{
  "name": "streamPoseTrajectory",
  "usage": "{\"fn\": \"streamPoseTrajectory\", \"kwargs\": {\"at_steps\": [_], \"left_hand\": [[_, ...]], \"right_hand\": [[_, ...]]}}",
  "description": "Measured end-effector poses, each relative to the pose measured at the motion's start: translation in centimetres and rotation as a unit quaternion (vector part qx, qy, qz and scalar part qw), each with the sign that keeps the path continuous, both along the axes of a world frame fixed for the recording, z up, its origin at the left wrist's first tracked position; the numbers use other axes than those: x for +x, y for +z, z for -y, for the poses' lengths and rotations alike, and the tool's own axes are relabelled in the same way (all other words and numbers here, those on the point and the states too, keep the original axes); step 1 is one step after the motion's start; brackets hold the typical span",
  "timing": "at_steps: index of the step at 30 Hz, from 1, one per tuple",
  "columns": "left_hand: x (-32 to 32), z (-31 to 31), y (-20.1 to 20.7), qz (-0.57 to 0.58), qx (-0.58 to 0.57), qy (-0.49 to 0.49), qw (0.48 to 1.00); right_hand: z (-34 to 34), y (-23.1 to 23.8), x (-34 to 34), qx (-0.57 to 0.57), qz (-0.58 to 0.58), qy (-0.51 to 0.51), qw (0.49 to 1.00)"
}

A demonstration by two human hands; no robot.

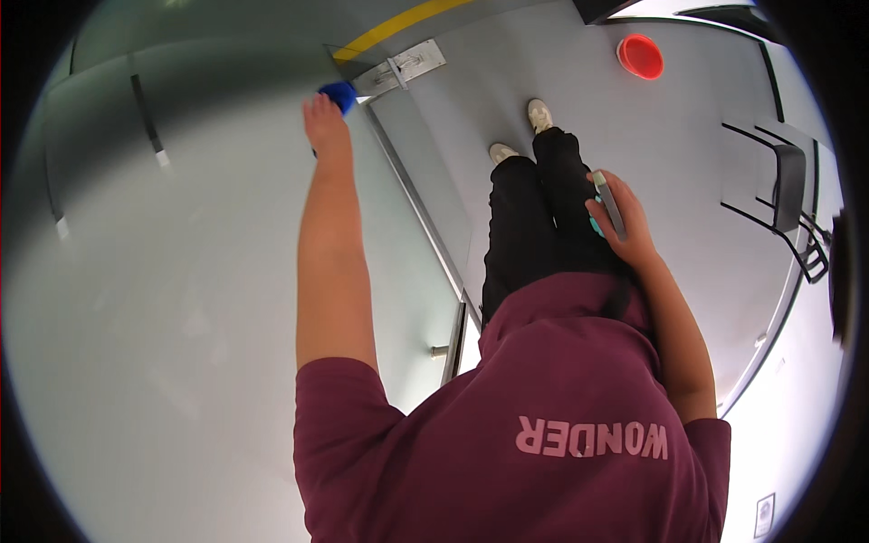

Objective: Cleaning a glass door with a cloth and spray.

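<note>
My left arm reaches out to the left along a large frosted glass panel (pixel 208 299). At its end my left hand (pixel 326 127) is closed on a blue cloth (pixel 341 94), near the glass's lower edge. Whether the cloth presses on the glass I cannot tell. Beside my right thigh, my right hand (pixel 634 222) grips a slim grey handheld tool (pixel 610 204) with a pale tip. Teal parts of it show between the fingers, and its kind is not clear.
A metal floor plate (pixel 416 61) lies at the panel's corner, by a yellow floor stripe (pixel 398 24). A red basin (pixel 641 57) sits on the grey floor (pixel 688 154). A black-framed chair (pixel 789 187) stands at right. A door handle (pixel 440 351) juts out at my left side.
</note>
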State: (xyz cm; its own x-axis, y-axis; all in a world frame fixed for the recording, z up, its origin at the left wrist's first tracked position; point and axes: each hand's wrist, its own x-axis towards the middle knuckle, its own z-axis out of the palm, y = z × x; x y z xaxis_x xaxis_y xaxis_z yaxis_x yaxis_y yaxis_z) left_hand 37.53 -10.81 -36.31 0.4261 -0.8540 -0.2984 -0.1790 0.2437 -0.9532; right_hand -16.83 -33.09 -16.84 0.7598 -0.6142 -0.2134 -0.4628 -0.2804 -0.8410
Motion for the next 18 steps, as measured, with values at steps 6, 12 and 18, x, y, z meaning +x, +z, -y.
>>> {"fn": "streamPoseTrajectory", "kwargs": {"at_steps": [6,12,18], "left_hand": [[-7.9,9.5,1.9,-0.237,-0.033,0.208,0.948],[-20.0,-6.0,-9.9,-0.465,-0.104,0.255,0.842],[-37.0,-21.2,-10.7,-0.671,-0.236,0.476,0.518]], "right_hand": [[-1.7,0.8,-2.6,0.043,-0.114,-0.023,0.992],[-2.6,-0.2,-0.7,0.064,-0.136,-0.002,0.989],[-1.3,-0.1,1.9,0.071,-0.098,-0.016,0.993]]}}
